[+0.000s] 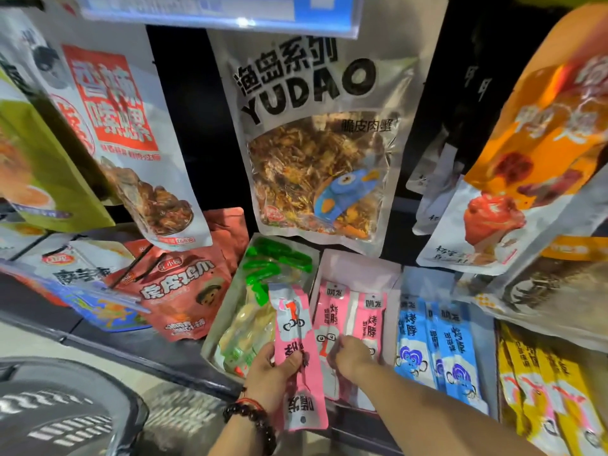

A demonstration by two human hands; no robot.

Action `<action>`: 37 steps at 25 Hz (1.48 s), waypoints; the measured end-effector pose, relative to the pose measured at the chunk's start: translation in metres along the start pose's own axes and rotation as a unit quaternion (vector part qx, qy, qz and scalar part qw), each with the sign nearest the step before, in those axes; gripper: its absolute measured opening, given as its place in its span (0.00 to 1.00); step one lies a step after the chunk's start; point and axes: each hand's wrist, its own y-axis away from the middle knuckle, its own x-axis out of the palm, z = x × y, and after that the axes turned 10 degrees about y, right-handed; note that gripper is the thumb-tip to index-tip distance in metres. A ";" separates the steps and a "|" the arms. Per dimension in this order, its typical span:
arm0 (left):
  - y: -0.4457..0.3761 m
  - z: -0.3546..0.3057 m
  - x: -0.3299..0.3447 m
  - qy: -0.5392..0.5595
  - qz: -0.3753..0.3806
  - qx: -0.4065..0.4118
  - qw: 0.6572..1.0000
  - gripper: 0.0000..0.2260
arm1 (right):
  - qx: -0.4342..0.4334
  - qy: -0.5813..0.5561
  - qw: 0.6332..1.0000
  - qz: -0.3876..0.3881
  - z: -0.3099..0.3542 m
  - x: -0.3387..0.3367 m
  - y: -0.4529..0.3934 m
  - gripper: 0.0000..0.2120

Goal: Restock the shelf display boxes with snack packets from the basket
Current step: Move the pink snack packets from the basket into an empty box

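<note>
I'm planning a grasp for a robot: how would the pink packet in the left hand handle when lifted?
The pink packet looks thin and floppy, creasing where the left hand grips it. Probably light. Its glossy film may be slippery.

Pink snack packet: glossy plastic film, smooth, faint creases. Pink display box: matt card walls, packets inside glossy. Blue packets: shiny plastic film. Yellow packets: same glossy film. Large hanging pouch: silvery matt plastic with a clear window (contents look rough, crumbly). Red pouch: glossy, wrinkled plastic. Bead bracelet: dark polished beads. Basket: dark plastic, slight sheen.
</note>
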 end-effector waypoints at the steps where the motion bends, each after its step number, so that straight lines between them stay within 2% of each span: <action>1: 0.000 0.001 -0.001 -0.003 0.000 -0.002 1.000 0.08 | -0.001 -0.010 1.000 -0.013 0.002 0.003 0.000 0.10; 5: 0.000 0.003 -0.005 -0.022 0.008 0.000 1.000 0.09 | -0.009 -0.044 0.998 -0.054 0.003 0.007 -0.003 0.14; 7: -0.001 0.006 -0.008 -0.028 0.013 -0.005 1.000 0.09 | 0.002 -0.106 0.991 -0.081 0.009 -0.001 0.004 0.09; 9: -0.002 0.009 -0.009 -0.047 0.020 -0.005 0.999 0.09 | -0.001 -0.187 0.975 -0.121 0.013 -0.021 0.014 0.10; 10: -0.002 0.010 -0.009 -0.067 0.025 0.005 0.997 0.09 | -0.024 -0.187 0.972 -0.137 0.014 -0.031 0.018 0.13; 11: -0.003 0.012 -0.008 -0.088 0.032 0.015 0.996 0.09 | -0.070 -0.132 0.976 -0.157 0.016 -0.044 0.025 0.16; 12: -0.004 0.012 -0.006 -0.110 0.041 0.027 0.993 0.09 | -0.136 -0.026 0.972 -0.189 0.019 -0.058 0.032 0.20; 13: -0.002 0.011 -0.003 -0.132 0.044 0.043 0.989 0.09 | -0.208 0.090 0.948 -0.221 0.020 -0.069 0.038 0.24; 14: -0.001 0.010 0.000 -0.154 0.040 0.060 0.985 0.09 | -0.284 0.190 0.907 -0.246 0.021 -0.080 0.044 0.27; 15: 0.000 0.011 0.003 -0.184 0.041 0.085 0.978 0.09 | -0.354 0.276 0.858 -0.249 0.023 -0.088 0.049 0.29; 17: 0.008 0.012 0.010 -0.292 0.079 0.136 0.943 0.07 | -0.463 0.429 0.740 -0.233 0.022 -0.101 0.054 0.29; 18: 0.013 0.011 0.014 -0.346 0.113 0.142 0.921 0.08 | -0.497 0.478 0.695 -0.203 0.022 -0.104 0.060 0.25; 19: 0.015 0.012 0.015 -0.373 0.150 0.143 0.905 0.10 | -0.516 0.509 0.668 -0.169 0.021 -0.108 0.066 0.19; 20: 0.018 0.009 0.016 -0.379 0.183 0.139 0.897 0.12 | -0.517 0.525 0.662 -0.138 0.019 -0.112 0.074 0.12; 21: 0.019 0.006 0.015 -0.350 0.194 0.138 0.906 0.13 | -0.503 0.531 0.672 -0.116 0.017 -0.116 0.081 0.07; 22: 0.017 0.001 0.012 -0.295 0.155 0.134 0.933 0.13 | -0.475 0.525 0.697 -0.110 0.012 -0.122 0.083 0.06; 23: 0.014 -0.005 0.008 -0.201 0.081 0.127 0.968 0.12 | -0.426 0.504 0.742 -0.117 0.004 -0.128 0.082 0.05; 24: 0.006 -0.010 0.004 -0.093 -0.014 0.102 0.990 0.11 | -0.347 0.447 0.813 -0.139 -0.005 -0.133 0.081 0.05; 25: -0.002 -0.013 -0.001 0.004 -0.088 0.058 0.994 0.13 | -0.251 0.344 0.890 -0.159 -0.013 -0.138 0.078 0.06; 26: -0.009 -0.013 -0.005 0.048 -0.124 0.006 0.991 0.15 | -0.166 0.209 0.947 -0.177 -0.020 -0.139 0.073 0.09; 27: -0.015 -0.008 -0.007 0.037 -0.119 -0.034 0.992 0.19 | -0.087 0.084 0.976 -0.180 -0.024 -0.137 0.066 0.11; 29: -0.024 0.005 0.000 -0.059 -0.059 -0.081 0.993 0.29 | 0.020 -0.057 0.984 -0.168 -0.020 -0.117 0.056 0.07; 30: -0.020 0.009 0.006 -0.100 -0.028 -0.076 0.992 0.28 | 0.061 -0.099 0.980 -0.160 -0.013 -0.100 0.053 0.03; 32: -0.002 0.004 0.017 -0.152 0.007 -0.083 0.985 0.21 | 0.121 -0.159 0.963 -0.181 -0.004 -0.064 0.045 0.12; 34: 0.007 0.001 0.022 -0.153 0.025 -0.079 0.985 0.23 | 0.115 -0.197 0.947 -0.228 -0.001 -0.036 0.043 0.20; 37: 0.003 0.012 0.023 -0.197 0.051 -0.084 0.975 0.25 | 0.067 -0.197 0.941 -0.269 -0.006 -0.011 0.028 0.20</action>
